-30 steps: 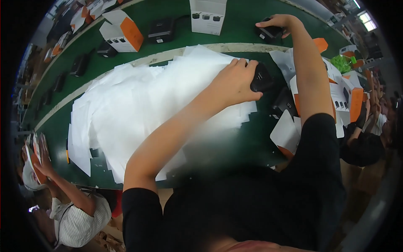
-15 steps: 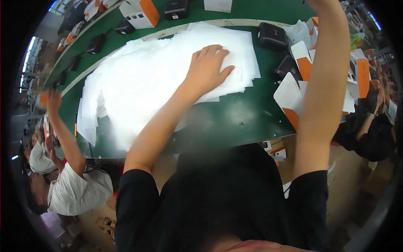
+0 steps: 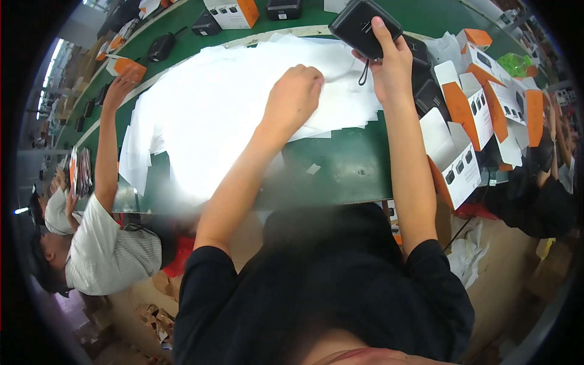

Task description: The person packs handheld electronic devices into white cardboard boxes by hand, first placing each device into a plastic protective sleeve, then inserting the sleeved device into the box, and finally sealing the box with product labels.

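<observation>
My right hand point(image 3: 392, 64) grips a black hard case point(image 3: 365, 29) above the far right of the sheet pile, thumb on its top face. A dark cord loop hangs from the case beside my fingers. My left hand point(image 3: 293, 97) is closed at the right part of a spread pile of thin white sheets point(image 3: 207, 115). Its thumb and fingers pinch a sheet, which is wrinkled beside them; the fingertips are partly hidden. The pile lies on a green tabletop point(image 3: 347, 167).
Open white-and-orange boxes point(image 3: 456, 164) crowd the right side, with black cases point(image 3: 429, 97) beside them. Along the far strip stand another box point(image 3: 234, 13) and more black cases point(image 3: 283, 8). At left, a co-worker's hand point(image 3: 125, 85) touches an orange box point(image 3: 129, 68).
My right hand has come back from the far right edge with the black case. My left hand, flat on the sheets before, has curled its fingers. The co-worker's arm has moved right.
</observation>
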The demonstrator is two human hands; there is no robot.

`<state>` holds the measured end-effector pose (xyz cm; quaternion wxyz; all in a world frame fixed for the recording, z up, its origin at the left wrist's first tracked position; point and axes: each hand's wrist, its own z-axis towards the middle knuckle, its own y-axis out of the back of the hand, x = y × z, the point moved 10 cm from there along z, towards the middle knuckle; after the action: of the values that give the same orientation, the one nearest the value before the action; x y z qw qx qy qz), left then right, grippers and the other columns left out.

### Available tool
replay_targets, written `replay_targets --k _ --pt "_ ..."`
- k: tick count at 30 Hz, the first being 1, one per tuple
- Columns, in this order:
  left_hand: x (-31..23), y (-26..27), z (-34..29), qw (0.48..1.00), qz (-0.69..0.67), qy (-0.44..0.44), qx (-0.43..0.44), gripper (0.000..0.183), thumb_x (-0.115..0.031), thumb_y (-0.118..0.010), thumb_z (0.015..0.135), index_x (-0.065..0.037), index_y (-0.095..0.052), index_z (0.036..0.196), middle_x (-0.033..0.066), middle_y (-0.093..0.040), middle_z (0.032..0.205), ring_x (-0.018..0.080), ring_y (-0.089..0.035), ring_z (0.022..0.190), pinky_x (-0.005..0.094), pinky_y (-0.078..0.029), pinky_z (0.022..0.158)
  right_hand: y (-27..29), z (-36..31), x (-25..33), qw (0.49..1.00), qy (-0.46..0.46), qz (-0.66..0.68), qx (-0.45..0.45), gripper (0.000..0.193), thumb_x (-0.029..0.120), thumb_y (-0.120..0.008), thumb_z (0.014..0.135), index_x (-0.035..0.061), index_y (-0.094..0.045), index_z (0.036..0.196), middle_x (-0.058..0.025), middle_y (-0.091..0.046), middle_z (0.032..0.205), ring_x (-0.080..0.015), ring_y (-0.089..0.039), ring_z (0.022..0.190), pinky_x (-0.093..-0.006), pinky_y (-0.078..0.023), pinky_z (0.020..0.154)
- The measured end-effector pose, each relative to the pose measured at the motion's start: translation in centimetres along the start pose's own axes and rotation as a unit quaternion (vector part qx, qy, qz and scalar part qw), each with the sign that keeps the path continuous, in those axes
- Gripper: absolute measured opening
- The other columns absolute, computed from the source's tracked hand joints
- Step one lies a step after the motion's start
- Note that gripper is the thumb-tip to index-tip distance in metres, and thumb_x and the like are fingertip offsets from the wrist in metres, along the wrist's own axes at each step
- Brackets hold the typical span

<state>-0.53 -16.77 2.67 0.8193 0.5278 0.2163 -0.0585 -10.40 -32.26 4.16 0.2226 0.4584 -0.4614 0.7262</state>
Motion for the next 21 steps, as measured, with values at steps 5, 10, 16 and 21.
replay_targets --k 5,10,16,21 --pt "4.8 2.0 -0.3 0.942 -0.226 0.226 -0.100 0.023 -0.019 -0.071 0.093 0.001 -0.075 0.103 0.0124 -0.075 0.093 0.0204 -0.068 0.082 0.0323 -0.054 0.080 0.5 0.1 -1.2 0.995 -0.097 0.025 0.007 0.053 0.053 -0.070 0.092 0.0068 -0.064 0.116 -0.0054 -0.069 0.104 -0.0155 -0.067 0.089 -0.0305 -0.054 0.070" --pt "5.6 2.2 -0.4 0.919 -0.276 0.255 -0.116 0.024 -0.021 -0.073 0.091 0.000 -0.077 0.102 0.0135 -0.076 0.096 0.0191 -0.070 0.084 0.0308 -0.054 0.079 0.4 -0.5 -4.1 0.974 -0.203 0.098 0.030 0.055 0.056 -0.068 0.092 0.0097 -0.063 0.121 -0.0067 -0.067 0.110 -0.0169 -0.060 0.095 -0.0370 -0.050 0.081" --pt "5.6 1.8 -0.1 0.883 -0.365 0.262 -0.134 0.023 -0.014 -0.074 0.090 0.003 -0.076 0.105 0.0107 -0.075 0.093 0.0140 -0.069 0.081 0.0258 -0.054 0.077 -2.0 -3.3 -4.9 0.940 -0.268 0.181 0.109 0.068 0.067 -0.052 0.095 0.0115 -0.061 0.132 -0.0081 -0.067 0.126 -0.0219 -0.062 0.114 -0.0454 -0.048 0.097" --pt "5.8 1.2 -0.3 0.840 -0.450 0.270 -0.139 0.023 -0.010 -0.072 0.092 0.006 -0.073 0.109 0.0080 -0.073 0.090 0.0113 -0.066 0.082 0.0241 -0.053 0.076 -2.4 -4.2 -5.4 0.956 -0.257 0.083 0.115 0.054 0.046 -0.072 0.093 0.0044 -0.062 0.126 -0.0089 -0.069 0.117 -0.0165 -0.067 0.105 -0.0342 -0.055 0.091"
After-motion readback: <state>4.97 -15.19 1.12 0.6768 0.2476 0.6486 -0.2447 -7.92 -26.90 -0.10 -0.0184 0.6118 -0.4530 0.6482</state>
